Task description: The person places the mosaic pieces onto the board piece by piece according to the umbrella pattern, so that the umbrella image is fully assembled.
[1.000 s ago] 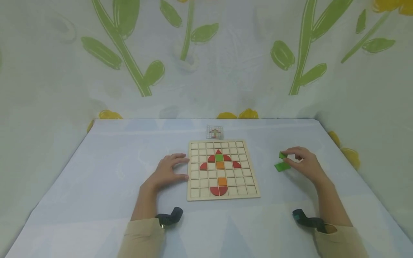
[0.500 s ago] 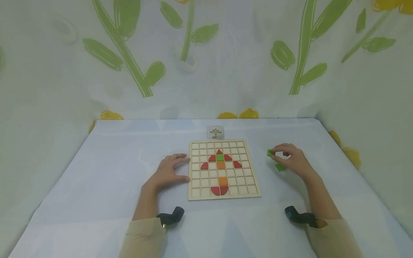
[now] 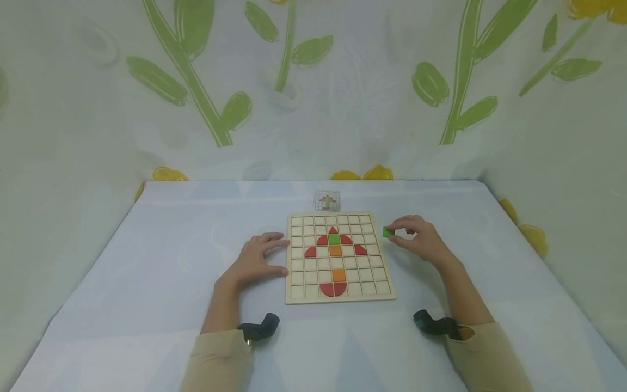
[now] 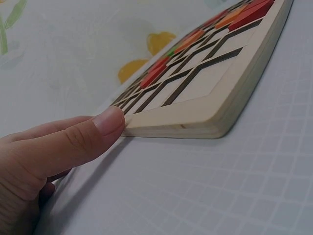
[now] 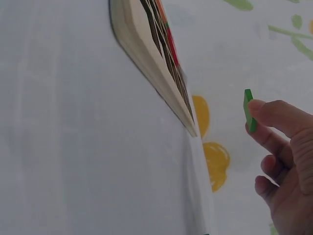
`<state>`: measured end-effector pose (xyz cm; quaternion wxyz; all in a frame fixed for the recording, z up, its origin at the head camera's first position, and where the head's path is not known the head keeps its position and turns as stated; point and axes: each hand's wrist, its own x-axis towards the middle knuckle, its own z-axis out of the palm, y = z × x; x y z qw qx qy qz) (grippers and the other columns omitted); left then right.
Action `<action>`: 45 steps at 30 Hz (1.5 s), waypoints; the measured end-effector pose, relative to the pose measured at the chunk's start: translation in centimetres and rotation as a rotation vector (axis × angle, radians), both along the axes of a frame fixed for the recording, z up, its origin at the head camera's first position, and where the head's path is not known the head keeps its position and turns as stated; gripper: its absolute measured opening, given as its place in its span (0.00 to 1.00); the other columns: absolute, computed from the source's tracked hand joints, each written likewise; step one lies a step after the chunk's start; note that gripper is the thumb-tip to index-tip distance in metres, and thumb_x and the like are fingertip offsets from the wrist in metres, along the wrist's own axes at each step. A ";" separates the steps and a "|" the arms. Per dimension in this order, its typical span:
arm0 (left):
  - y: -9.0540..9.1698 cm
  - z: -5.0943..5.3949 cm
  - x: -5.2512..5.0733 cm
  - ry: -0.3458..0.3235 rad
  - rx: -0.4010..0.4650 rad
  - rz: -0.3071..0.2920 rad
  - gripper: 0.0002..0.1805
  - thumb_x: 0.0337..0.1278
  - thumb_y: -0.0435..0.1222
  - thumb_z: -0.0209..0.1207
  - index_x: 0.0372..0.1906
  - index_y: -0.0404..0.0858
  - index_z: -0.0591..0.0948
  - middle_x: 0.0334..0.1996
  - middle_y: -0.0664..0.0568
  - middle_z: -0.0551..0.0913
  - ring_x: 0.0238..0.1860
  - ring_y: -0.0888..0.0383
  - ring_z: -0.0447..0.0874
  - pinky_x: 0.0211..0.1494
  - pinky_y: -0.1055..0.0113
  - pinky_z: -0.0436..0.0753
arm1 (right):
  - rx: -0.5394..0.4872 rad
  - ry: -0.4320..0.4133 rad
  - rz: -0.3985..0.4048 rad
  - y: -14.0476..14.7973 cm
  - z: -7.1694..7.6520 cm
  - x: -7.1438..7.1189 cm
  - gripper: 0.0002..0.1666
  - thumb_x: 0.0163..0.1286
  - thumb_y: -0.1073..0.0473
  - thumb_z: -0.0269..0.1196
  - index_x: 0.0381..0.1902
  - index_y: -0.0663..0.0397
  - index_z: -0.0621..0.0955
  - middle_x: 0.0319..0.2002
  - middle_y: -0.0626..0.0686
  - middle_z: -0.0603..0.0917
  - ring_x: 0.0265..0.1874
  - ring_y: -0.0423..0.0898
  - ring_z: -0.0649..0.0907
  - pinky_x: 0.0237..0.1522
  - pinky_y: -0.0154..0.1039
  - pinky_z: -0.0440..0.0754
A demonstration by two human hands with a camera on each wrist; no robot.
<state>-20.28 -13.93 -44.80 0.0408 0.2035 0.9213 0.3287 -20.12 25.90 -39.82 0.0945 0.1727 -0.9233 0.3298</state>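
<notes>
In the head view a square wooden grid board (image 3: 303,294) lies on the table, with red, orange and green pieces set in its cells. My left hand (image 3: 252,259) rests at the board's left side, thumb and fingers spread and touching its edge. The left wrist view shows the thumb (image 4: 93,134) against the board's rim (image 4: 195,117). Just off the board's right edge, my right hand (image 3: 423,239) pinches a small green tile (image 3: 388,232) between thumb and fingers. In the right wrist view that tile (image 5: 249,110) stands on edge, clear of the board.
Behind the board lies a small card (image 3: 326,201) printed with a similar coloured pattern on a grid. The white table (image 3: 147,261) ends at a cloth backdrop (image 3: 352,109) with green leaves and yellow flowers. Each wrist carries a black camera mount (image 3: 259,328).
My right hand has carried the pinched green tile left, towards the board. A second green piece on the table has gone out of sight behind that hand. My left hand stays put.
</notes>
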 end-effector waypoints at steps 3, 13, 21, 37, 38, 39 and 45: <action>0.0 -0.1 -0.1 -0.004 -0.003 -0.005 0.39 0.38 0.54 0.70 0.62 0.49 0.75 0.66 0.51 0.68 0.66 0.48 0.60 0.64 0.45 0.61 | -0.008 -0.017 0.013 -0.7 -0.1 -0.2 0.14 0.57 0.65 0.68 0.43 0.58 0.85 0.45 0.56 0.83 0.47 0.49 0.74 0.43 0.43 0.73; 0.1 -0.2 -0.1 0.004 0.002 -0.008 0.39 0.37 0.54 0.71 0.61 0.49 0.76 0.66 0.50 0.68 0.66 0.48 0.61 0.64 0.46 0.61 | -0.020 -0.013 0.081 -3.1 -0.5 -0.5 0.13 0.56 0.65 0.69 0.41 0.56 0.86 0.44 0.55 0.84 0.45 0.50 0.75 0.43 0.44 0.74; 0.3 -0.1 0.1 -0.001 0.010 0.002 0.38 0.37 0.53 0.71 0.60 0.50 0.76 0.66 0.51 0.68 0.66 0.49 0.61 0.64 0.46 0.62 | -0.058 0.009 0.167 -4.7 -0.6 -0.8 0.11 0.54 0.65 0.70 0.38 0.56 0.86 0.42 0.54 0.85 0.44 0.48 0.75 0.41 0.40 0.74; 0.0 0.0 0.0 0.020 -0.002 -0.009 0.37 0.37 0.51 0.72 0.60 0.47 0.76 0.66 0.50 0.68 0.66 0.46 0.61 0.66 0.45 0.59 | -0.041 0.025 0.311 -9.4 -1.4 -1.7 0.08 0.57 0.62 0.69 0.37 0.54 0.86 0.42 0.51 0.85 0.44 0.48 0.76 0.43 0.43 0.76; -0.1 0.1 -0.1 0.020 -0.002 -0.007 0.38 0.37 0.51 0.72 0.60 0.47 0.77 0.66 0.49 0.68 0.66 0.46 0.61 0.66 0.45 0.59 | -0.024 0.024 0.320 -9.7 -1.5 -1.8 0.08 0.57 0.61 0.69 0.37 0.54 0.86 0.42 0.51 0.85 0.44 0.48 0.76 0.44 0.43 0.76; -0.1 0.1 -0.1 0.018 -0.002 -0.003 0.38 0.37 0.51 0.72 0.60 0.47 0.77 0.66 0.50 0.68 0.66 0.46 0.61 0.66 0.45 0.59 | -0.008 0.016 0.327 -10.0 -1.5 -1.8 0.09 0.57 0.61 0.69 0.37 0.53 0.86 0.43 0.51 0.85 0.45 0.48 0.76 0.45 0.44 0.75; -0.1 0.0 -0.1 -0.003 0.007 0.006 0.38 0.36 0.51 0.72 0.60 0.48 0.77 0.66 0.50 0.68 0.67 0.47 0.61 0.66 0.44 0.60 | 0.058 0.061 0.393 -11.2 -1.7 -1.8 0.10 0.55 0.62 0.70 0.37 0.55 0.87 0.39 0.50 0.86 0.43 0.48 0.78 0.47 0.43 0.74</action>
